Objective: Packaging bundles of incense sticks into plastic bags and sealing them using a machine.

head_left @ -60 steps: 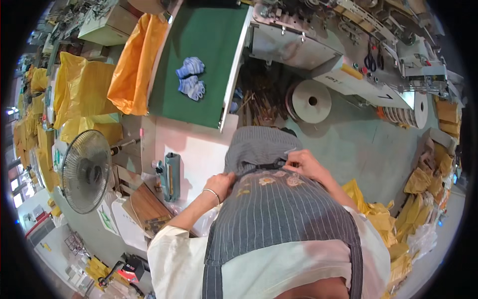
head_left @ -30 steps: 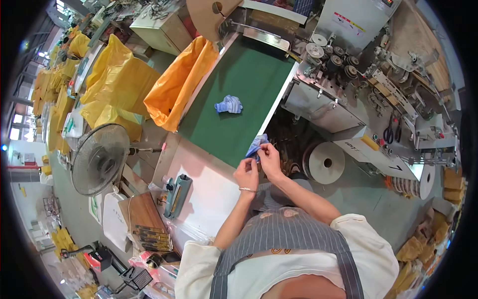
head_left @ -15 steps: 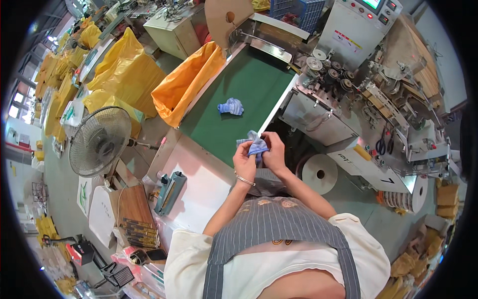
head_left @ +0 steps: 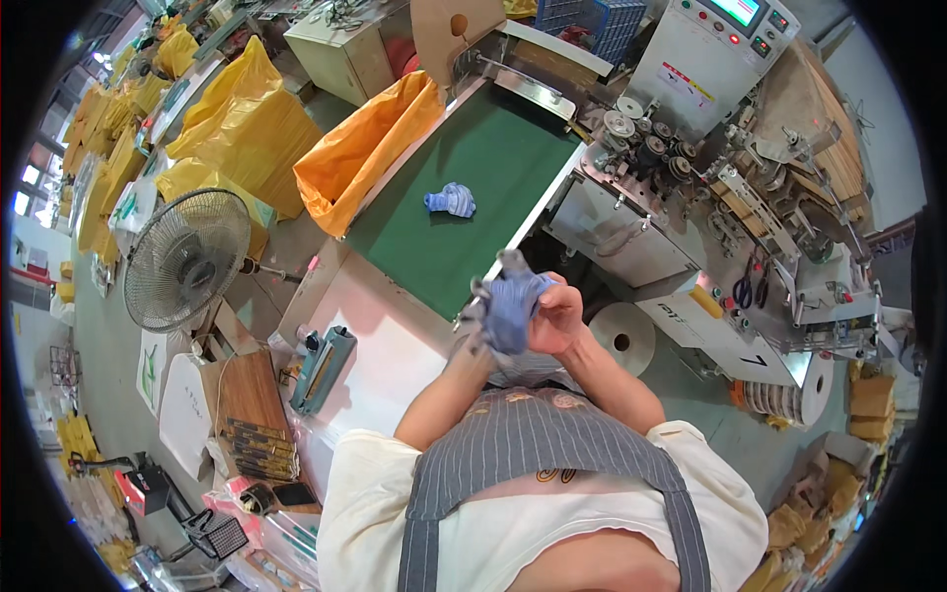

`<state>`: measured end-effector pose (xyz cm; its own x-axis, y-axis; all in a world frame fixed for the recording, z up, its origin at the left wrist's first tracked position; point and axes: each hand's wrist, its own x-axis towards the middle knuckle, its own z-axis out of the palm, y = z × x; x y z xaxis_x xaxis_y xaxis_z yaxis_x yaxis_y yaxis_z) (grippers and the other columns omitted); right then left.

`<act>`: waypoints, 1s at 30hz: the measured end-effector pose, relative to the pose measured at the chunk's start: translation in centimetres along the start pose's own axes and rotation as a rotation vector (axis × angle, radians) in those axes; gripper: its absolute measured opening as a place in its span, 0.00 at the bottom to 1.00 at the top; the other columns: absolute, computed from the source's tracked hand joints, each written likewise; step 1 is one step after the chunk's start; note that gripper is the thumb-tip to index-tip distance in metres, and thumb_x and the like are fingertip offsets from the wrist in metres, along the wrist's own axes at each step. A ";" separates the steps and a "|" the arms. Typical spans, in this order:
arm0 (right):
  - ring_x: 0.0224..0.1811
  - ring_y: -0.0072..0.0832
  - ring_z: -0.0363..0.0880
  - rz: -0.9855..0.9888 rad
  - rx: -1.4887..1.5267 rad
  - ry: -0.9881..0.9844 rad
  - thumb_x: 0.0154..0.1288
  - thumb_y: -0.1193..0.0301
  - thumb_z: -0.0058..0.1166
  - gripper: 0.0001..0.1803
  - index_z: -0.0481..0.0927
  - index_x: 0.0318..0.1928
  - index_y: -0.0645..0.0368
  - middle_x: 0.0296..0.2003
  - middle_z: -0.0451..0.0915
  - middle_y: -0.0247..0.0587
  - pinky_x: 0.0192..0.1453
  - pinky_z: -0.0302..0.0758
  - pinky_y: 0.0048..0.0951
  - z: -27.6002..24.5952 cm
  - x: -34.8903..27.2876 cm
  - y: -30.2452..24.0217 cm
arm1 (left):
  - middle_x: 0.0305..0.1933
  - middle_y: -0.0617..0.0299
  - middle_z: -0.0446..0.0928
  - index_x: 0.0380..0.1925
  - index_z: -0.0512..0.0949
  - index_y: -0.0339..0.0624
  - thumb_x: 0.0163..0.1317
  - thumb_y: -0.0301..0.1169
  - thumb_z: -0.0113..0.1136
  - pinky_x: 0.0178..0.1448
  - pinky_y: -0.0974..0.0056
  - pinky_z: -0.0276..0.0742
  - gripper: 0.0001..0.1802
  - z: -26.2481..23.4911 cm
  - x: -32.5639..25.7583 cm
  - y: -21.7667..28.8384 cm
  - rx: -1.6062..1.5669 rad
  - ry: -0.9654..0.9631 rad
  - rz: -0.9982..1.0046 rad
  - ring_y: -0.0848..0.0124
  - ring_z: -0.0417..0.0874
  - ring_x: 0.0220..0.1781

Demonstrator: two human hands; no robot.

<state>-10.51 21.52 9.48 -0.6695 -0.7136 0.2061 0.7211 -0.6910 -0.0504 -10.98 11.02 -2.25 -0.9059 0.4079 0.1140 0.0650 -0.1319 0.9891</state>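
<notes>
A blue and grey striped knitted piece [head_left: 515, 308], bunched and blurred by motion, is between my hands above the near end of the green belt. My right hand [head_left: 560, 321] has its fingers closed on the right edge of this piece. The cloth and motion blur mostly hide my left hand [head_left: 481, 353], so its fingers cannot be made out. A second crumpled piece of the same blue striped cloth [head_left: 452, 200] lies alone on the green conveyor belt [head_left: 414, 257], apart from both hands.
An orange bag [head_left: 365, 148] hangs open along the belt's left side. Left of it stands a round fan [head_left: 187, 261]. A grey-green tool [head_left: 324, 370] rests on the white tabletop [head_left: 385, 355]. To the right is a machine with spools [head_left: 651, 148], dark scissors [head_left: 750, 286] and a white roll [head_left: 621, 343].
The knitted piece in my hands looks spread wider and now covers much of my left hand. My right hand has shifted slightly down. The view has tilted a little; the piece on the belt stays put.
</notes>
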 end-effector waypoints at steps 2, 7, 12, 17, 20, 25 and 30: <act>0.63 0.41 0.61 -0.068 -0.136 0.098 0.55 0.68 0.51 0.33 0.58 0.63 0.54 0.61 0.62 0.44 0.67 0.56 0.47 -0.8 -0.7 -0.8 | 0.44 0.63 0.75 0.48 0.71 0.38 0.59 0.27 0.50 0.48 0.67 0.71 0.16 2.4 -1.6 1.6 -0.075 0.130 -0.001 0.72 0.75 0.43; 0.62 0.40 0.64 -0.133 -0.320 0.252 0.63 0.58 0.46 0.30 0.61 0.62 0.57 0.60 0.65 0.46 0.68 0.55 0.45 -1.2 -2.0 -2.7 | 0.58 0.59 0.66 0.58 0.59 0.40 0.57 0.35 0.59 0.43 0.65 0.72 0.31 0.3 -2.7 6.0 -0.806 0.259 -0.255 0.76 0.68 0.54; 0.62 0.41 0.64 -0.068 -0.278 0.243 0.67 0.54 0.37 0.28 0.63 0.61 0.58 0.60 0.66 0.47 0.67 0.56 0.45 -1.9 -3.2 -2.9 | 0.46 0.61 0.73 0.45 0.72 0.39 0.56 0.31 0.61 0.47 0.73 0.68 0.18 0.1 -1.7 11.7 -0.039 0.466 0.074 0.79 0.72 0.46; 0.62 0.41 0.65 -0.109 -0.342 0.336 0.66 0.53 0.39 0.29 0.65 0.60 0.58 0.59 0.67 0.46 0.67 0.57 0.44 -1.0 -3.5 -2.7 | 0.24 0.72 0.71 0.28 0.72 0.40 0.64 0.30 0.53 0.25 0.79 0.62 0.07 -2.3 -0.2 11.7 0.322 0.828 0.176 0.85 0.68 0.23; 0.61 0.40 0.65 -0.088 -0.383 0.322 0.64 0.54 0.41 0.29 0.65 0.60 0.59 0.58 0.68 0.46 0.67 0.57 0.44 -2.2 -4.1 -3.1 | 0.25 0.71 0.68 0.28 0.71 0.40 0.64 0.31 0.53 0.27 0.79 0.60 0.08 -2.3 -0.1 12.2 0.008 0.655 0.009 0.85 0.67 0.25; 0.60 0.39 0.67 -0.077 -0.463 0.332 0.64 0.54 0.42 0.30 0.64 0.60 0.60 0.57 0.69 0.46 0.66 0.59 0.43 -1.6 -4.1 -3.0 | 0.26 0.69 0.70 0.30 0.72 0.39 0.62 0.31 0.56 0.32 0.77 0.64 0.07 -1.9 -0.1 13.5 0.307 0.304 0.168 0.82 0.68 0.27; 0.59 0.37 0.68 -0.039 -0.562 0.353 0.64 0.54 0.43 0.31 0.63 0.61 0.61 0.57 0.70 0.46 0.65 0.61 0.41 -1.8 -4.3 -3.1 | 0.31 0.62 0.74 0.32 0.73 0.39 0.55 0.27 0.61 0.45 0.71 0.68 0.07 -1.7 0.5 14.8 0.171 0.571 0.117 0.73 0.76 0.40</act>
<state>-10.20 26.52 6.96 -0.7801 -0.6160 -0.1095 0.5565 -0.6032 -0.5713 -11.18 7.76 12.31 -0.9668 -0.1561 0.2021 0.2015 0.0196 0.9793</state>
